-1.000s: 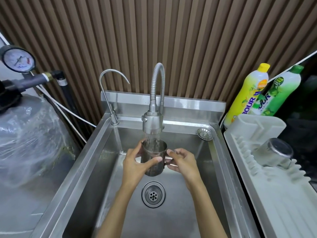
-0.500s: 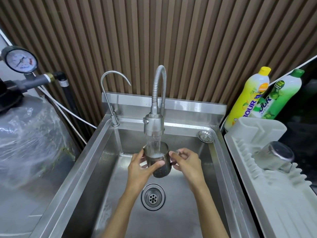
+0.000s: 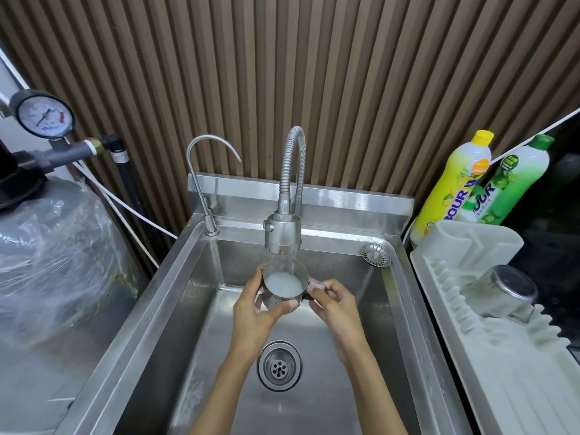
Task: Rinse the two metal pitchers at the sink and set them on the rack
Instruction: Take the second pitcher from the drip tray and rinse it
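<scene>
A small metal pitcher (image 3: 284, 285) sits upright under the running flexible faucet (image 3: 282, 235), over the steel sink (image 3: 201, 296). Cloudy white water fills it nearly to the rim. My left hand (image 3: 254, 312) wraps its body from the left and below. My right hand (image 3: 334, 301) grips its handle on the right. A second metal pitcher (image 3: 502, 291) lies upside down and tilted on the white dish rack (image 3: 508, 365) at the right of the sink.
The drain (image 3: 279, 365) is below my hands. A loose strainer plug (image 3: 375, 254) rests on the sink's back right corner. A thin gooseneck tap (image 3: 205, 183) stands at back left. Two detergent bottles (image 3: 455, 186) lean behind the rack. A plastic-wrapped tank (image 3: 53, 255) with a gauge stands left.
The water in the pitcher has risen and turned milky white. Both hands have kept their hold under the stream, with the pitcher tilted a little more toward me.
</scene>
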